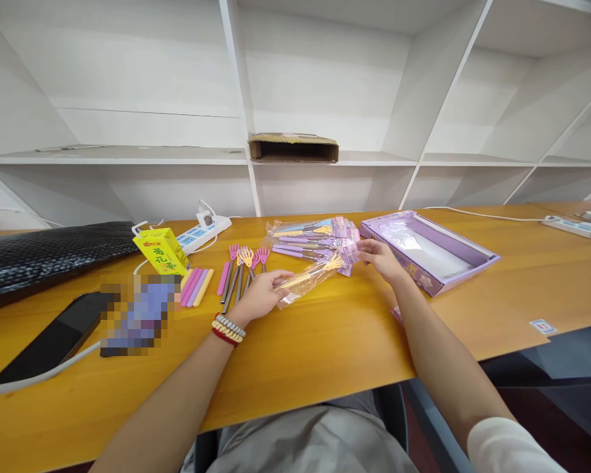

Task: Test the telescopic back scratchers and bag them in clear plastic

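A yellow back scratcher [309,276] in a clear plastic bag lies slanted between my hands. My left hand [262,295] is closed on the handle end of the bag. At the claw end, my right hand [377,257] pinches the bag's purple header. Just beyond is a pile of bagged back scratchers [303,240] with purple and blue handles. Several unbagged back scratchers [235,276] with pink and yellow claws and dark metal rods rest beside my left hand. Left of them are several pink, purple and yellow handle sleeves [197,287].
An open purple display box [453,263] with a clear window stands to the right. On the left are a yellow drink carton [161,251], a black phone [54,335] and a power strip [204,233]. A cardboard box [294,148] sits on the white shelf behind.
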### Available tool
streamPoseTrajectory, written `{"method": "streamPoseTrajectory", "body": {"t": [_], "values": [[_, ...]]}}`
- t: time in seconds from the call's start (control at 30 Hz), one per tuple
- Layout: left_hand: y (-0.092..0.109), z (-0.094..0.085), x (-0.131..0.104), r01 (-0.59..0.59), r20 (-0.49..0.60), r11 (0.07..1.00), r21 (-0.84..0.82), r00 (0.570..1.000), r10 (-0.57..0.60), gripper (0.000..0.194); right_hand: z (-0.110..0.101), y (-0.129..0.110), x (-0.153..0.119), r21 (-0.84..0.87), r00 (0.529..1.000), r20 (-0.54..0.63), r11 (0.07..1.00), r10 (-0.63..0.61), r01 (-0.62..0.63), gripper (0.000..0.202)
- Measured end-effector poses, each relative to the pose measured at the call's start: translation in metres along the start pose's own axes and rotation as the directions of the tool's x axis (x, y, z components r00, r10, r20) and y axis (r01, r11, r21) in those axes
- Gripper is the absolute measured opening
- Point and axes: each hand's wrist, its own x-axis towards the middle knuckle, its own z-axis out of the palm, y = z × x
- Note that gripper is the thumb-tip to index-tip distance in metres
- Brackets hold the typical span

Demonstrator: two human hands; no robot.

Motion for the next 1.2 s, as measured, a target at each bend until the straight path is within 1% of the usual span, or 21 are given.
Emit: {"method": "streamPoseTrajectory", "body": {"t": [0.07, 0.13, 0.17, 0.23, 0.37, 0.47, 0.53, 0.6, 0.67, 0.7, 0.8, 0.87, 0.93, 1.0, 1.03, 1.07, 1.13, 1.2], "values": [[0.000, 0.000, 0.000, 0.002, 0.003, 1.000, -0.030, 1.000, -0.002, 0.039, 0.002, 0.003, 0.001, -0.042, 1.000, 0.031, 0.999, 0.004, -0.002, 0.036], [0.001, 0.000, 0.000, 0.011, 0.018, 0.998, -0.063, 1.000, -0.010, 0.039, 0.004, 0.005, 0.002, -0.080, 0.996, 0.082, 0.997, 0.017, -0.011, 0.031], [0.000, 0.000, 0.000, 0.016, 0.023, 0.997, -0.078, 1.000, -0.014, 0.040, 0.005, 0.007, 0.002, -0.089, 0.996, 0.090, 0.996, 0.026, -0.018, 0.028], [-0.001, 0.000, 0.002, 0.028, 0.002, 0.995, -0.098, 1.000, -0.028, 0.040, 0.005, 0.008, 0.004, -0.092, 0.998, 0.052, 0.995, 0.047, -0.042, 0.023], [-0.004, 0.000, 0.005, 0.057, -0.143, 0.992, -0.115, 0.987, -0.073, 0.043, 0.006, 0.008, 0.005, -0.060, 0.997, -0.015, 0.995, 0.074, -0.075, 0.019], [-0.006, -0.003, 0.007, 0.096, -0.208, 0.980, -0.173, 0.969, -0.132, 0.045, 0.010, 0.007, 0.003, -0.031, 0.997, -0.045, 0.997, 0.071, -0.072, 0.018], [-0.008, -0.009, 0.011, 0.112, -0.248, 0.965, -0.237, 0.953, -0.172, 0.045, 0.015, 0.007, 0.002, -0.008, 0.995, -0.075, 0.998, 0.064, -0.065, 0.017], [-0.010, -0.017, 0.022, 0.087, -0.302, 0.962, -0.258, 0.939, -0.166, 0.043, 0.022, 0.006, 0.002, 0.022, 0.991, -0.120, 0.998, 0.059, -0.056, 0.015], [-0.012, -0.028, 0.039, 0.046, -0.333, 0.977, -0.209, 0.936, -0.115, 0.042, 0.027, 0.005, 0.006, 0.050, 0.981, -0.181, 0.997, 0.064, -0.056, 0.014], [-0.012, -0.033, 0.050, 0.037, -0.327, 0.981, -0.188, 0.940, -0.098, 0.042, 0.029, 0.004, 0.010, 0.060, 0.974, -0.213, 0.996, 0.072, -0.060, 0.014], [-0.015, -0.045, 0.086, 0.055, -0.278, 0.991, -0.119, 0.957, -0.086, 0.044, 0.029, 0.002, 0.025, 0.053, 0.955, -0.277, 0.994, 0.107, -0.095, 0.013], [-0.019, -0.051, 0.111, 0.037, -0.243, 0.999, -0.036, 0.969, -0.045, 0.044, 0.024, 0.002, 0.038, 0.021, 0.946, -0.296, 0.991, 0.133, -0.133, 0.014], [-0.024, -0.055, 0.134, -0.013, -0.191, 0.990, 0.139, 0.981, 0.040, 0.039, 0.019, 0.004, 0.051, -0.042, 0.940, -0.305, 0.984, 0.153, -0.174, 0.014], [-0.029, -0.059, 0.153, -0.055, -0.089, 0.940, 0.336, 0.992, 0.090, 0.032, 0.014, 0.008, 0.062, -0.140, 0.938, -0.312, 0.969, 0.153, -0.204, 0.013], [-0.031, -0.060, 0.161, -0.068, -0.052, 0.912, 0.405, 0.994, 0.097, 0.030, 0.012, 0.011, 0.067, -0.196, 0.939, -0.313, 0.957, 0.146, -0.214, 0.012], [-0.033, -0.061, 0.168, -0.074, -0.029, 0.890, 0.450, 0.995, 0.098, 0.027, 0.011, 0.013, 0.071, -0.249, 0.940, -0.314, 0.944, 0.134, -0.217, 0.011], [-0.037, -0.061, 0.177, -0.076, -0.030, 0.872, 0.484, 0.994, 0.104, 0.024, 0.010, 0.018, 0.076, -0.339, 0.946, -0.307, 0.917, 0.102, -0.209, 0.010], [-0.040, -0.060, 0.182, -0.100, -0.023, 0.851, 0.515, 0.991, 0.131, 0.022, 0.011, 0.021, 0.077, -0.415, 0.955, -0.289, 0.889, 0.073, -0.193, 0.009]]}}
